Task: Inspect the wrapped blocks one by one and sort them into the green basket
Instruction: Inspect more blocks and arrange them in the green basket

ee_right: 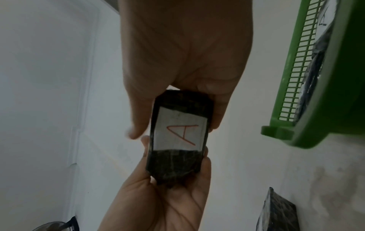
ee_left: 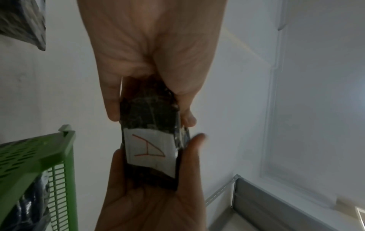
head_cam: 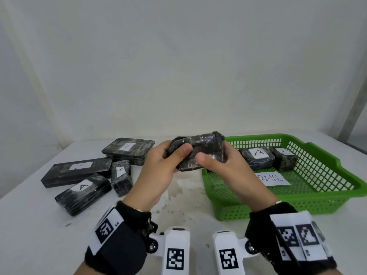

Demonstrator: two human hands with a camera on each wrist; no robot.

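Now my left hand (head_cam: 158, 165) and right hand (head_cam: 224, 167) each grip one end of the block (head_cam: 198, 151), its long axis running between them above the table. The basket (head_cam: 337, 161) lies just right of my right hand, so that hand is nearer.

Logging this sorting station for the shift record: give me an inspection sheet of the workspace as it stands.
Surface: white table, stained at centre.
Job's things: held block, red A label facing away; four blocks lie left; two blocks in green basket.
Clutter: paper slip in basket, partly hidden.
Grippers: left hand and right hand both grip the held block.
Cables: nothing seen.
Surroundings: white wall.
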